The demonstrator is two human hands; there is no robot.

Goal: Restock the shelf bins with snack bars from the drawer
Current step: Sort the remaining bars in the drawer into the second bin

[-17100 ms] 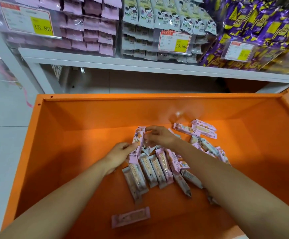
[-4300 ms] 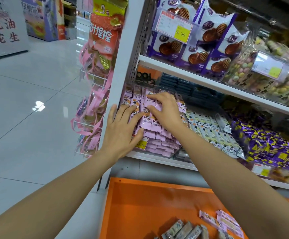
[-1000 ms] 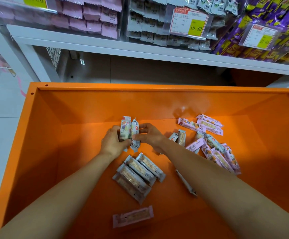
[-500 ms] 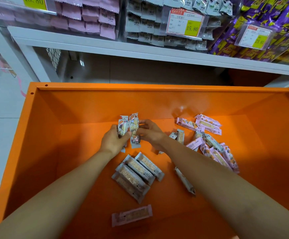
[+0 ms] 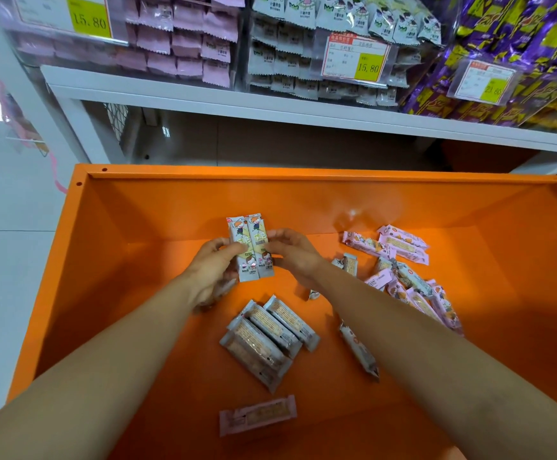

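Your left hand (image 5: pixel 215 267) and right hand (image 5: pixel 292 252) together pinch two grey snack bars (image 5: pixel 250 247), held upright side by side mid-frame above the orange drawer (image 5: pixel 170 207). They look light, with slippery wrappers, so squeeze the long sides gently.

A shop: shelf bins (image 5: pixel 317 54) packed with wrapped snacks, yellow price tags (image 5: pixel 368 67) reading 15.80.

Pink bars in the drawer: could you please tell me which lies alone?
The pink bar nearest the camera, below the grey stack; the others cluster rightward.
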